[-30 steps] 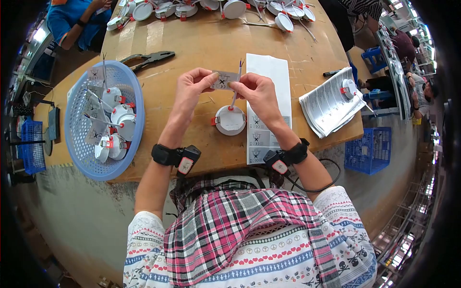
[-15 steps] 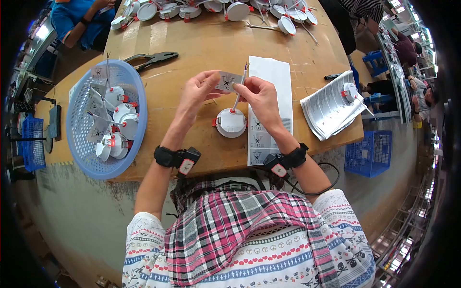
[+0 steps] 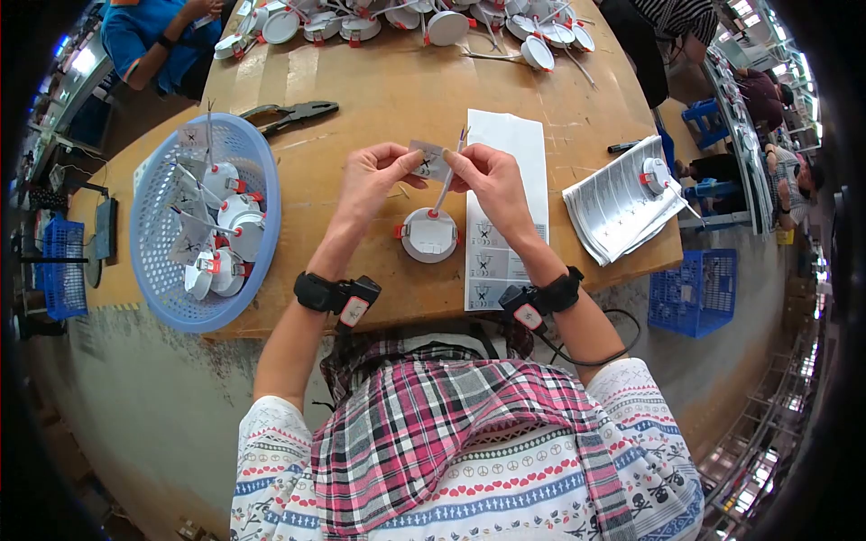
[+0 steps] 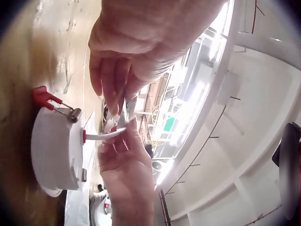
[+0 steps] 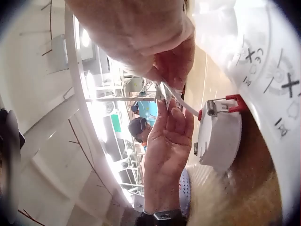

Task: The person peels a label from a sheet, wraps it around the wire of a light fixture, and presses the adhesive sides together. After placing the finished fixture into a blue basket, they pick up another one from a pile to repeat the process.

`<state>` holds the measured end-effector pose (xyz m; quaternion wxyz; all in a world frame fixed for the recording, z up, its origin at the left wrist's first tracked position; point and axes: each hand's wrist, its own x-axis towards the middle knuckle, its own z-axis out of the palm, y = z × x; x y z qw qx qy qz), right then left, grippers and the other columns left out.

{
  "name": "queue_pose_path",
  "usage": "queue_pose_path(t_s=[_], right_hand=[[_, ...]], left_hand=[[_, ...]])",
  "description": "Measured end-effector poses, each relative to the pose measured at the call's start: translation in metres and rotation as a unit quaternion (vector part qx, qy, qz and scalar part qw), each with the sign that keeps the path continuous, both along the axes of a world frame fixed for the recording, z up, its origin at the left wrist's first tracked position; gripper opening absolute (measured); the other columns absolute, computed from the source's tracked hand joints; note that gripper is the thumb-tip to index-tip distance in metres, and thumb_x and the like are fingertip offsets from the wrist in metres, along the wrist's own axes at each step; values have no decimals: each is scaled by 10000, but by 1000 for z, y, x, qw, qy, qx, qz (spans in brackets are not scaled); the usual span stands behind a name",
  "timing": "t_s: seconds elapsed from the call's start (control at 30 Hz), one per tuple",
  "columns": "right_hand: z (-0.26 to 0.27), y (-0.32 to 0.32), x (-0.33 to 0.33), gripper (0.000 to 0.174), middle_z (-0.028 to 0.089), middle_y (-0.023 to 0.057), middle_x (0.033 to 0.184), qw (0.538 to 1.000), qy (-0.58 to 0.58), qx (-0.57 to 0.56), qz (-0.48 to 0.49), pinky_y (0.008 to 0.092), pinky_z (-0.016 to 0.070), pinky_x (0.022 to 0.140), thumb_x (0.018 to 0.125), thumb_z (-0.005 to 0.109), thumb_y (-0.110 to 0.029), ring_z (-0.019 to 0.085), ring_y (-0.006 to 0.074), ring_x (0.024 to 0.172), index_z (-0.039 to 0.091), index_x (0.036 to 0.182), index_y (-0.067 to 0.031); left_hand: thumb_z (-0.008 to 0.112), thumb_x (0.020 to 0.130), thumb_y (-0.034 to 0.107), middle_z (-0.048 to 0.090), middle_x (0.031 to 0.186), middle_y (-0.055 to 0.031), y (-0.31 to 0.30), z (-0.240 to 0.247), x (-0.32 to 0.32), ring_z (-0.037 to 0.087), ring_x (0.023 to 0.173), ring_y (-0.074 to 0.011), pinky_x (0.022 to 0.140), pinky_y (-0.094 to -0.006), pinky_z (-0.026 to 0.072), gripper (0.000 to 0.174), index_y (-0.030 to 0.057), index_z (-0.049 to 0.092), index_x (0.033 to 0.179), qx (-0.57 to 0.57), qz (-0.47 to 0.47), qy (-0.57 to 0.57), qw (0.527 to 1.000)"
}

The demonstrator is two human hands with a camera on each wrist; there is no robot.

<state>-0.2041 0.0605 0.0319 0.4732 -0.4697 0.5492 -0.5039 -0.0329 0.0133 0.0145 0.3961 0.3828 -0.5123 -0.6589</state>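
A silver-grey printed label [image 3: 428, 160] is stretched between both hands above the table. The left hand [image 3: 372, 180] pinches its left end between thumb and fingers. With thumb and forefinger, the right hand [image 3: 492, 185] pinches the label's right end against the white cable [image 3: 444, 191]. That cable rises from a round white lamp [image 3: 428, 235] with red-tipped clips, lying on the table below the hands. In the left wrist view the lamp [image 4: 55, 149] stands beside the cable; the right wrist view shows the label [image 5: 163, 93] edge-on between the fingertips.
At the left is a blue basket [image 3: 271, 216] of labelled lamps, with pliers [image 3: 290, 114] behind it. A label sheet [image 3: 505, 135] lies under the right forearm. Farther right are stacked papers [image 3: 613, 203] bearing a lamp. More lamps [image 3: 446, 29] cover the table's far end; people sit beyond.
The left fingers have shifted on the label, which now tilts differently between the hands. The lamp below has moved slightly left. The basket and pliers appear farther right in the view.
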Motion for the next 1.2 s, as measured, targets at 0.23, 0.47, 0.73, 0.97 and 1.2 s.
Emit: queue_pose_path(t_s=[0.23, 0.47, 0.73, 0.97, 1.2], right_hand=[[2, 2, -1, 234, 610, 66, 609, 995, 98, 3, -27, 221, 450, 517, 843, 610, -176, 578, 90, 564, 625, 761, 42], [-3, -4, -5, 253, 572, 22, 557, 990, 137, 3, 28, 219, 370, 482, 783, 652, -215, 511, 71, 534, 603, 671, 7], [0, 4, 1, 257, 537, 7, 575, 994, 111, -5, 1, 204, 396, 485, 815, 653, -165, 502, 66, 522, 528, 648, -16], [-25, -2, -15, 419, 567, 28, 590, 995, 90, -24, 39, 246, 398, 528, 912, 502, -288, 501, 80, 568, 576, 644, 26], [-5, 5, -9, 365, 615, 66, 617, 998, 56, 15, -6, 229, 476, 532, 903, 533, -243, 596, 104, 566, 628, 700, 46]], left_hand=[[609, 859, 162, 648, 743, -57, 2, -3, -6, 606, 619, -114, 589, -238, 495, 171, -1, 650, 825, -9, 24, -1, 1000], [590, 861, 186, 633, 762, -38, 5, -6, -13, 586, 696, -104, 647, -251, 477, 187, 5, 636, 845, -1, 23, 32, 999], [630, 823, 181, 624, 693, -26, 6, -5, -8, 573, 629, -76, 578, -216, 470, 184, 4, 651, 781, -44, -33, 13, 998], [567, 864, 292, 639, 704, -57, -2, -38, -3, 577, 635, -128, 603, -299, 477, 310, 8, 669, 788, -63, -10, -56, 996], [697, 739, 368, 559, 985, -122, 61, -2, -1, 527, 902, -251, 776, -362, 422, 514, 3, 541, 1066, -273, 37, -296, 915]])
